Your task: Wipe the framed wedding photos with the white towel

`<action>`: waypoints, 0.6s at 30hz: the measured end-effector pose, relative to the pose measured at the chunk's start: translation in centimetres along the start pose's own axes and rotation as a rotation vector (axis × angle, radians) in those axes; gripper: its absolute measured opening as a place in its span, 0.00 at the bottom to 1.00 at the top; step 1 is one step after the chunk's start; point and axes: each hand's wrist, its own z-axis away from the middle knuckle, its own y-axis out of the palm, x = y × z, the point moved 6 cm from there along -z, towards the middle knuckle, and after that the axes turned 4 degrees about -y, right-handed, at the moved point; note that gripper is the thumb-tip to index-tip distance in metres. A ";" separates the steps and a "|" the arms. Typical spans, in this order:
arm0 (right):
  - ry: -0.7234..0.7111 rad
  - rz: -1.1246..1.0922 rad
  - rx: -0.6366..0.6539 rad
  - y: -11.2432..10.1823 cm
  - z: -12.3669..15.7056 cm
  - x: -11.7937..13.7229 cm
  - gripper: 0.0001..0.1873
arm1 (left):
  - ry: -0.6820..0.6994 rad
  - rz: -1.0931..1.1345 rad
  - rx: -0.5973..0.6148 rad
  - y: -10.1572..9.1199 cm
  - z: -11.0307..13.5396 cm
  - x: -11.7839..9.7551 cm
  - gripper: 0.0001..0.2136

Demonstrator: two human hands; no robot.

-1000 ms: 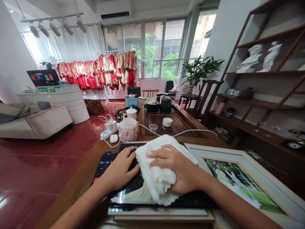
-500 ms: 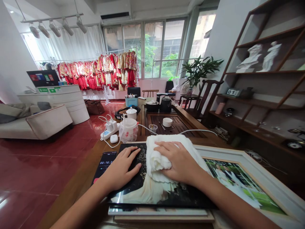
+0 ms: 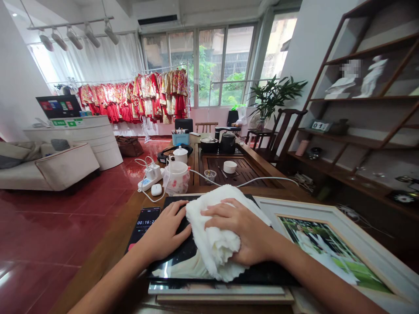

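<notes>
- Bright room with a glossy red tiled floor (image 3: 108, 218), where a brown wooden table (image 3: 104, 261) fills the foreground.
- Compared with half a second ago, the fluffy white cloth (image 3: 212, 205) has shifted toward the person and leftward, covering pale specks that showed beside the left hand (image 3: 165, 229). That reads as a stroke drawn back, so contact now falls on the middle and near part of the glossy black picture panel (image 3: 188, 269).
- Left hand: fingers loosely spread, grasping nothing, laid on the panel's left side as if steadying it; the fingertips lie just beside the cloth.
- Right hand (image 3: 244, 226): fingers parted and slightly bent over the cloth, grasping its bunched folds against the panel; the palm's underside is hidden.
- Under the panel, a silvery edge (image 3: 216, 290) and a pale wooden frame (image 3: 225, 299) jut out at the near side.
- Left of the panel lies a black phone (image 3: 146, 216) showing a timer; right of it, a wide white frame (image 3: 304, 205) around an outdoor photograph (image 3: 327, 248).
- Farther back: a pink-patterned white container (image 3: 177, 176), a white lidded cup (image 3: 180, 155) and a small white bowl (image 3: 230, 167).
- Beyond these hang red and gold garments (image 3: 163, 93).
</notes>
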 end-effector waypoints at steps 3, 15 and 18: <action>0.078 0.050 -0.027 0.3 0.1 -0.5 0.27 | -0.006 0.000 -0.009 0.1 0.1 0.2 0.21; 0.249 0.167 -0.042 0.3 0.4 -1.9 0.27 | -0.043 -0.006 0.007 0.1 0.6 0.6 0.23; 0.135 0.099 -0.021 0.0 0.2 -1.2 0.26 | -0.031 -0.007 0.000 0.1 0.4 0.5 0.22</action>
